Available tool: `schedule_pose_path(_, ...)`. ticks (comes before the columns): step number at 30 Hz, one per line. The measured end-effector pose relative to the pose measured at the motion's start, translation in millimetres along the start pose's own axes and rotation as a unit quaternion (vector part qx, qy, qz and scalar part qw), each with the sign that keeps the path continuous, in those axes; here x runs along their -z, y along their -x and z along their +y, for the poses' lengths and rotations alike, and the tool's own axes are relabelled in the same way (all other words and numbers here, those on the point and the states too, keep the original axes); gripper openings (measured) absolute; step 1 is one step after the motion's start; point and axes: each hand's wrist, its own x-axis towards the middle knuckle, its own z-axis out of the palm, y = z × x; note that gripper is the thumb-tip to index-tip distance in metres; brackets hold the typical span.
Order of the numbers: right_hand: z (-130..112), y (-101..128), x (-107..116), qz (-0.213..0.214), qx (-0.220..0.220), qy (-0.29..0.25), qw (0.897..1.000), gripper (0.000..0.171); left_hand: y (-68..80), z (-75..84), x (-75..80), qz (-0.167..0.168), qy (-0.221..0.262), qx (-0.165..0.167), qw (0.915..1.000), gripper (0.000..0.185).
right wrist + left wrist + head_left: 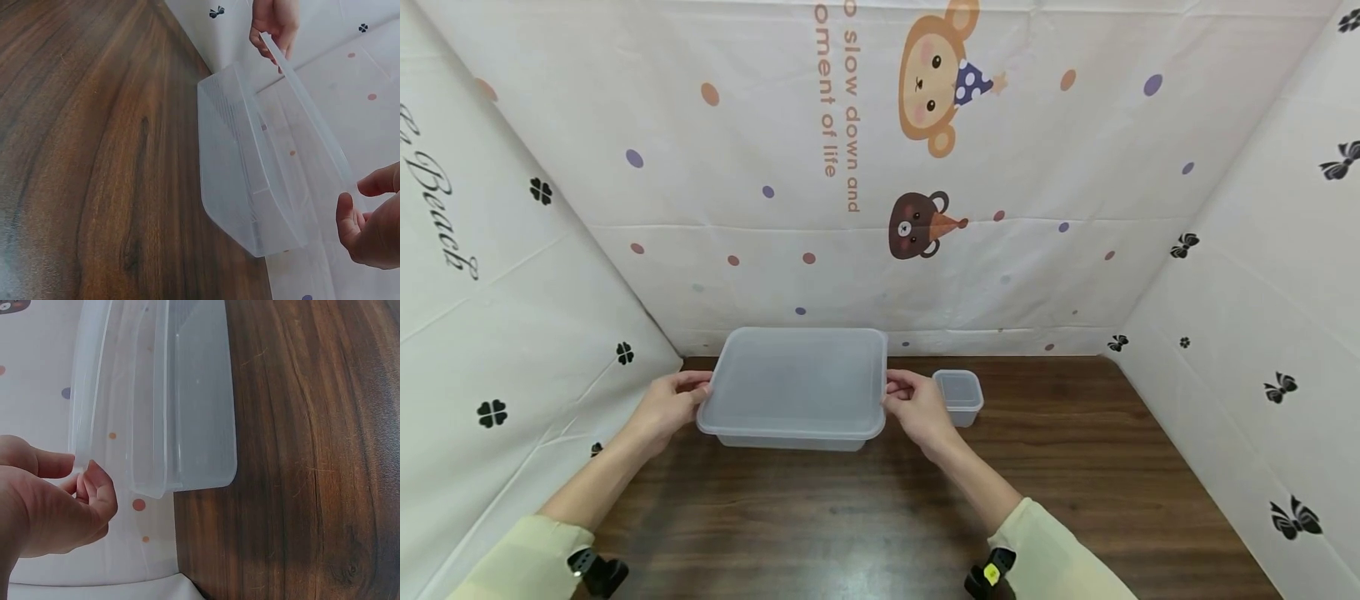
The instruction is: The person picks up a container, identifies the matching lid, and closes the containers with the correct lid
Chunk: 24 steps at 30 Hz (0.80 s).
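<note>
Left hand (666,406) pinched flat translucent plastic lid (797,381) | right hand (917,408) pinched opposite edge | lid sat above clear rectangular plastic container (790,440) | wooden table (1075,467)

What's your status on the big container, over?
Left hand and right hand each pinch an end of the lid. Lid is above the large container, not seated. Small container sits right, clear.
</note>
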Motion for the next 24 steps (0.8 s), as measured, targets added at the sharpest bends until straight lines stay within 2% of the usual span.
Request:
schedule_pose_path(10,-2.0,-10.2,-4.8,-0.005,-0.024,0.014,1.000,0.039,-7.2,-2.6,2.0,0.021,-0.018,-0.013,0.9995,0.043)
schedule_pose_path(19,2.7,-23.1,-12.1,-0.010,-0.031,0.028,0.999,0.039,-17.5,-9.5,1.8,0.050,-0.048,0.000,0.9976,0.042)
schedule_pose_path(24,8.5,-28.8,-14.1,-0.017,-0.036,0.028,0.999,0.039,-22.0,-15.0,0.6,0.053,-0.057,-0.002,0.9970,0.041)
